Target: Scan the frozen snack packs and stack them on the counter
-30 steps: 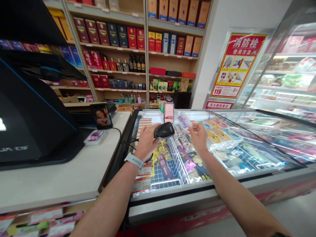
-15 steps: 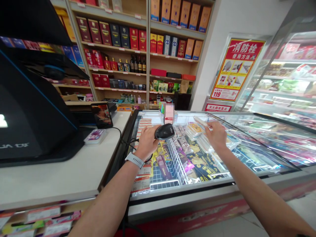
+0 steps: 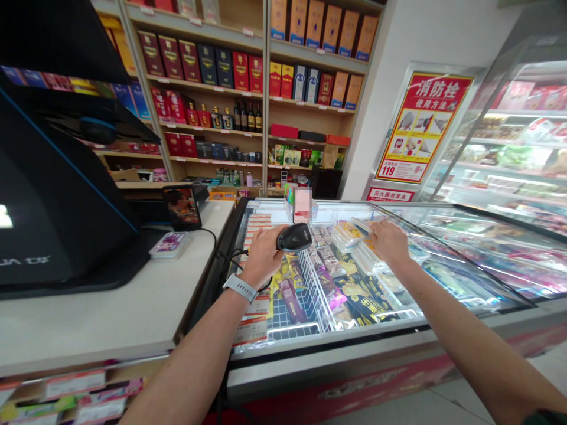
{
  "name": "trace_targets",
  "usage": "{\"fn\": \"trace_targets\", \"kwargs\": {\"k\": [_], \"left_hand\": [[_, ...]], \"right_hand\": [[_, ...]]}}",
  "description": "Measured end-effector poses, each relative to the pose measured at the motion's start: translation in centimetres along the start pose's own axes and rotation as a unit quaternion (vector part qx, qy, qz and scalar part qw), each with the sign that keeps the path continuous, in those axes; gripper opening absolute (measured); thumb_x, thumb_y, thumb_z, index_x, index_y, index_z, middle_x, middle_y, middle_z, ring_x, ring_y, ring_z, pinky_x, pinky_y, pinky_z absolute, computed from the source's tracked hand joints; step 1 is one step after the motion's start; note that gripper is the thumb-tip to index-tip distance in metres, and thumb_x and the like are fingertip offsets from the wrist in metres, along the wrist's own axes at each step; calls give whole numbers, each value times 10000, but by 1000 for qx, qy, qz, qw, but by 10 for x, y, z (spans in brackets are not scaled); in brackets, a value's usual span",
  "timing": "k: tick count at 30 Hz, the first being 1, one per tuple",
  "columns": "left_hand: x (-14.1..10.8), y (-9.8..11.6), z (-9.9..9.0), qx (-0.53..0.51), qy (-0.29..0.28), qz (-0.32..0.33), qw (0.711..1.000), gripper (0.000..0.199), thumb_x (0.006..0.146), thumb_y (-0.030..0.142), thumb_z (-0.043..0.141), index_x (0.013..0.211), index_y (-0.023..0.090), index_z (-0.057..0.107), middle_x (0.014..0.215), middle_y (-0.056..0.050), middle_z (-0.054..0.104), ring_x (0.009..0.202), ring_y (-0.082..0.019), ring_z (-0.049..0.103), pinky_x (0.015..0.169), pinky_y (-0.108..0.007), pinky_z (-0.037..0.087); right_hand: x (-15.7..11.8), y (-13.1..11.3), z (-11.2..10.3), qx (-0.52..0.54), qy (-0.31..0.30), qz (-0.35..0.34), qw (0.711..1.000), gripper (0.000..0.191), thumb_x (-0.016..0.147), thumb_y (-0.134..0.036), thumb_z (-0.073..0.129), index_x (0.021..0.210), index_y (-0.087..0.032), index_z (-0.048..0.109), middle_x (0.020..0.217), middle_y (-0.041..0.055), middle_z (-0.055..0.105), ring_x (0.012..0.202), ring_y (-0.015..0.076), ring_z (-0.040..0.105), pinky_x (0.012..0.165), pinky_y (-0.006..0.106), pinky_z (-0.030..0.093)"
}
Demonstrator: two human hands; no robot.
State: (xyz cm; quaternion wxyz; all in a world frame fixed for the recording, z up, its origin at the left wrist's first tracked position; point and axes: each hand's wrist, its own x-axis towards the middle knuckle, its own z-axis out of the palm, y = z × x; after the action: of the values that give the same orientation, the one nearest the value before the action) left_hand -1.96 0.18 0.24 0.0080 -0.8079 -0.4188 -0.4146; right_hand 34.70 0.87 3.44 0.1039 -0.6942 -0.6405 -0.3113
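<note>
My left hand is wrapped round a black handheld barcode scanner, held over the left part of the open chest freezer. A cable runs near this wrist. My right hand pinches a thin, flat, pale object, seen nearly edge-on, so its kind is unclear. Below that hand lie stacked flat clear-lidded packs. Wrapped ice creams fill the middle of the freezer, and a purple-brown wrapped bar rests in the white wire basket.
On the left counter stand a large black checkout machine, a phone-like screen and a small clear-lidded box. Shelves of boxed bottles line the back wall. Sliding glass covers the freezer's right side.
My right hand has shifted slightly, and the pale object in it has tilted and now shows less of itself. The left hand with the scanner has barely moved.
</note>
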Motion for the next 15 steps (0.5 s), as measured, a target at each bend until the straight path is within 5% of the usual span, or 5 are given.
{"fn": "trace_targets", "kwargs": {"k": [6, 15], "left_hand": [[0, -1, 0, -4, 5, 0, 1000, 544, 790, 112, 557, 1323, 207, 514, 1305, -64, 648, 1233, -248, 566, 1117, -456, 323], [0, 1, -2, -3, 1, 0, 1000, 538, 791, 118, 548, 1320, 211, 512, 1312, -72, 645, 1232, -247, 564, 1121, -460, 316]], "right_hand": [[3, -1, -4, -15, -55, -24, 998, 285, 954, -247, 449, 933, -170, 723, 994, 112, 693, 946, 233, 640, 724, 299, 439], [3, -3, -4, -14, -51, -31, 998, 383, 974, -244, 392, 876, -151, 751, 987, 149, 708, 938, 243, 657, 752, 327, 468]]}}
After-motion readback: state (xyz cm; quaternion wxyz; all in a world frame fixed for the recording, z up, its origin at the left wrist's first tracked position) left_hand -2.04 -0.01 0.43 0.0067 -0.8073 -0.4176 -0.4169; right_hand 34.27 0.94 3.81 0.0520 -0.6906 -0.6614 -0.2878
